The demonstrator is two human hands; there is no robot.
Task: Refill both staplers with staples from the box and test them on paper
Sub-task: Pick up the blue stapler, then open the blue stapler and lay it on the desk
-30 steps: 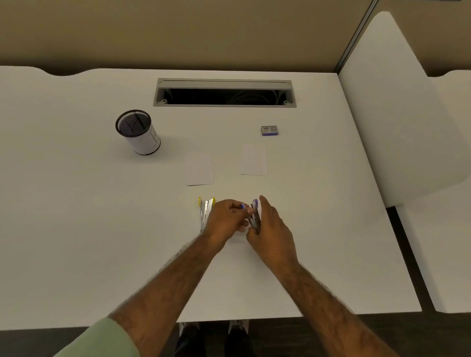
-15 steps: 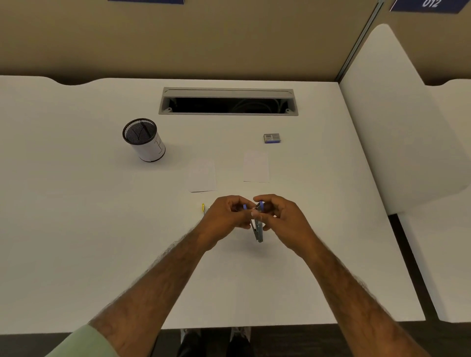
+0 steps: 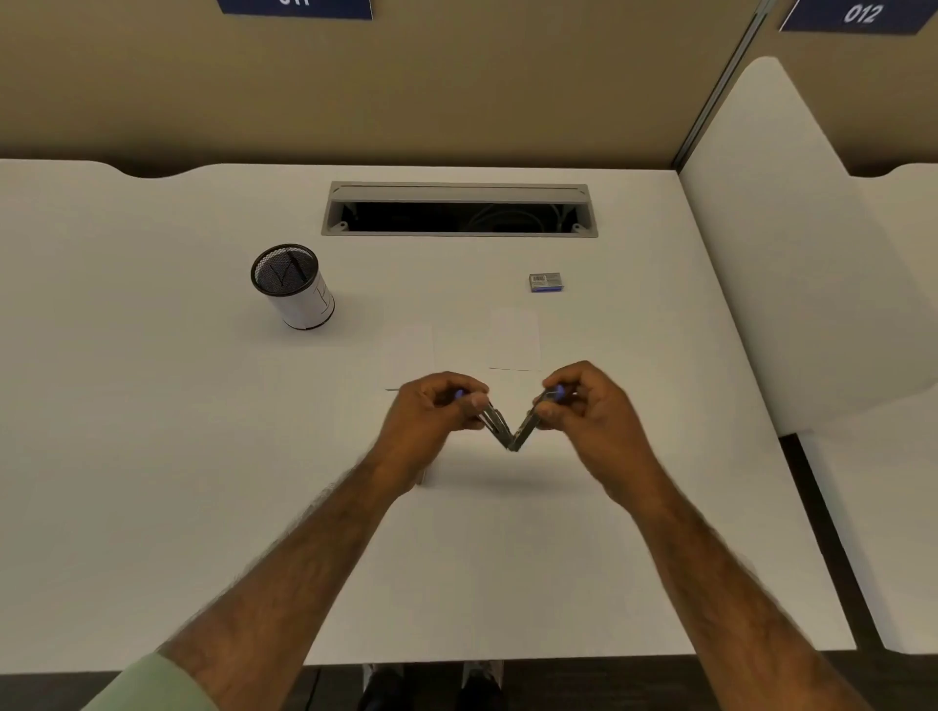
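I have only the head-worn wide-angle view, which looks forward and steeply down from above the near edge of the white laminate worktop (image 3: 152, 482), close over both forearms, and faces the tan partition wall (image 3: 457, 91) behind the worktop's grey cable slot (image 3: 459, 193).

A blue sign (image 3: 858, 15) on the partition wall (image 3: 457, 91) reads "012". Left of that sign, a second blue sign (image 3: 297, 6) is cut off, its number unreadable. The print on the small box (image 3: 545, 282) below is too small to read.
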